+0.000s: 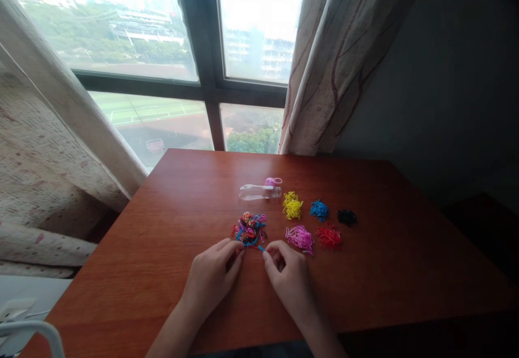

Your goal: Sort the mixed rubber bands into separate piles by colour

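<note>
My left hand (213, 271) is closed in a pinch at the near edge of a mixed pile of thin coloured pin-like loops (251, 225). Its fingertips meet blue and dark pieces, too small to make out fully. Just to the right, my right hand (290, 274) pinches a small blue loop (261, 249) between thumb and forefinger. A thin reddish strand shows between the two hands. Beyond my right hand lie sorted piles of the same loops: pink (300, 238), red (329, 237), yellow (292, 205), blue (319, 210) and black (346, 217).
A clear plastic bottle (259, 192) lies on its side behind the mixed pile, beside a pink cap with a ring (273, 181). Everything rests on a reddish-brown wooden table (133, 271). A window (211, 66) and curtains (336, 55) stand behind it. A white curved tube (36, 326) shows at lower left.
</note>
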### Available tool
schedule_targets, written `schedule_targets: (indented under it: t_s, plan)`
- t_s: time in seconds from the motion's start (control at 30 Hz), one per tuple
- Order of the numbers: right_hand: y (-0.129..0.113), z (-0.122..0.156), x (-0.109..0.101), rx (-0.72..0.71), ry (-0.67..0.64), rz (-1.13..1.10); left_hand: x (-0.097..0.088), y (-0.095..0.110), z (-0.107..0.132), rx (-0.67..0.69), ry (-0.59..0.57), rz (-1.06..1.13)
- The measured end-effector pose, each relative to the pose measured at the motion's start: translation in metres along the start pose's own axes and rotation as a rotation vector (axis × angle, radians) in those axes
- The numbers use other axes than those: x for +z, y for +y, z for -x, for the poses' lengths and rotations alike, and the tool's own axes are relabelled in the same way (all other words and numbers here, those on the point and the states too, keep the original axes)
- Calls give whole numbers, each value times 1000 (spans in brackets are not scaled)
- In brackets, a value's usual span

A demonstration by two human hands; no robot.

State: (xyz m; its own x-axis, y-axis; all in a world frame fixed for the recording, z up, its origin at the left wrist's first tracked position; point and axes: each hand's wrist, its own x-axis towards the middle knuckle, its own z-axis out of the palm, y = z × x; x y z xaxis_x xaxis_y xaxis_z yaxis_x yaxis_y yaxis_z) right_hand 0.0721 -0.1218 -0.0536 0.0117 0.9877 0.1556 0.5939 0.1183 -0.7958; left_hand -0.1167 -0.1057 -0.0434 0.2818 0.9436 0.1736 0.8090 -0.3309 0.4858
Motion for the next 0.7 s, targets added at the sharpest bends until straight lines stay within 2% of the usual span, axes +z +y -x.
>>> schedule_targets:
  t_s: [0.07,0.13,0.23,0.4,0.53,0.7]
  plan:
    - [3,-3,-13,13,29,-64,0,0,0,3,0,4]
    - [9,-10,-33,18,95,-29,0,-1,0,7,-3,6]
    - [28,-30,-67,25,212,130,1,-2,1,10,-2,-2]
    - [71,-66,-113,82,295,353,2,-3,2,11,-5,-7]
    - [88,-83,-124,102,272,418,2,-2,1,-7,-16,0]
    - [85,-93,-118,57,249,537,2,-2,1,-13,-25,13]
